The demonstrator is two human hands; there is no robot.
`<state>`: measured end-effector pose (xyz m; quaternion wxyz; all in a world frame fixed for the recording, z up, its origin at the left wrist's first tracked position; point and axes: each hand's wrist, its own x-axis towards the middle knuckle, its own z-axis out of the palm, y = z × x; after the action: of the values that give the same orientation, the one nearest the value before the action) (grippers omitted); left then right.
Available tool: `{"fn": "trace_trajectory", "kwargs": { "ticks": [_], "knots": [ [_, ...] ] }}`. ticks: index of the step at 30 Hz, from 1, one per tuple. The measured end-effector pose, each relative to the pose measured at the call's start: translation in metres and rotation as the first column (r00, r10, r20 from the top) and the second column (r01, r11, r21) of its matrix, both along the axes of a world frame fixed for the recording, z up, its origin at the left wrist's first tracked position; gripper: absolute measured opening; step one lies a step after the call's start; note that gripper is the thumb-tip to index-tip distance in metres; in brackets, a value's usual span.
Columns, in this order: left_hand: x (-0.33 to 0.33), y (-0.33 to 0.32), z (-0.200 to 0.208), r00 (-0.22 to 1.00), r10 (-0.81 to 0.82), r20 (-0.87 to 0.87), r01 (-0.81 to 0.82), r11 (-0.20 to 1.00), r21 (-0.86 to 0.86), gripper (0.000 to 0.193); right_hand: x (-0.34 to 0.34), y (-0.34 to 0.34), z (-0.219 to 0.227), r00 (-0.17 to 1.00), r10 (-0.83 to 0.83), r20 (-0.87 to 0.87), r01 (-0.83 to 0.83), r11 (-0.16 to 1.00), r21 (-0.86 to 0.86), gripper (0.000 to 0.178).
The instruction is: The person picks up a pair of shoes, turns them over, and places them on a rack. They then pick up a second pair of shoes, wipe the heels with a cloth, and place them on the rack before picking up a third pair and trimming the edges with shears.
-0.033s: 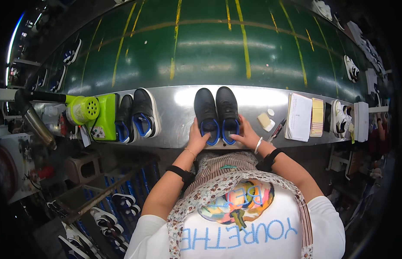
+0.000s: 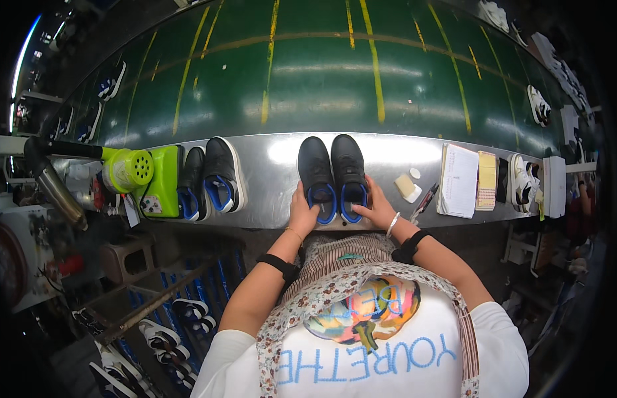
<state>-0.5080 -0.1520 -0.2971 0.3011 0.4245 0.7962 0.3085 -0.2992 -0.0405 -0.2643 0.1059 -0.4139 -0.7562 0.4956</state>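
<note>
Two black shoes with blue linings stand side by side on the metal ledge in front of me, toes pointing away. Around the heel of the left shoe (image 2: 314, 162) my left hand (image 2: 304, 211) is closed, its thumb at the collar opening. My right hand (image 2: 378, 207) grips the right shoe (image 2: 349, 161) the same way, the thumb reaching into the opening. The fingers on the outer sides are partly hidden by the shoes. Another pair of black shoes with white soles (image 2: 221, 174) stands to the left, beside a bright green machine (image 2: 164, 180).
Beyond the metal ledge (image 2: 268, 156) runs a green belt (image 2: 308, 86) with yellow lines and shoes at both ends. At right lie a whitish block (image 2: 407, 188), pens (image 2: 426, 198), a notebook (image 2: 458, 180), a yellow pad (image 2: 487, 179) and white-and-black shoes (image 2: 520, 182). A shoe rack (image 2: 156, 298) stands lower left.
</note>
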Motion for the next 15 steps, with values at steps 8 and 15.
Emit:
{"fn": "trace_trajectory", "kwargs": {
  "ticks": [8, 15],
  "knots": [
    [-0.043, 0.019, 0.122, 0.265, 0.17, 0.949, -0.26, 0.961, -0.099, 0.052, -0.001, 0.032, 0.066, 0.73, -0.595, -0.336, 0.068, 0.552, -0.831, 0.063],
    [-0.044, 0.029, 0.198, -0.053, -0.066, 0.996, -0.266, 0.963, 0.05, 0.052, -0.023, 0.041, 0.148, 0.611, -0.528, -0.59, -0.193, 0.624, -0.757, 0.052]
  ]
}}
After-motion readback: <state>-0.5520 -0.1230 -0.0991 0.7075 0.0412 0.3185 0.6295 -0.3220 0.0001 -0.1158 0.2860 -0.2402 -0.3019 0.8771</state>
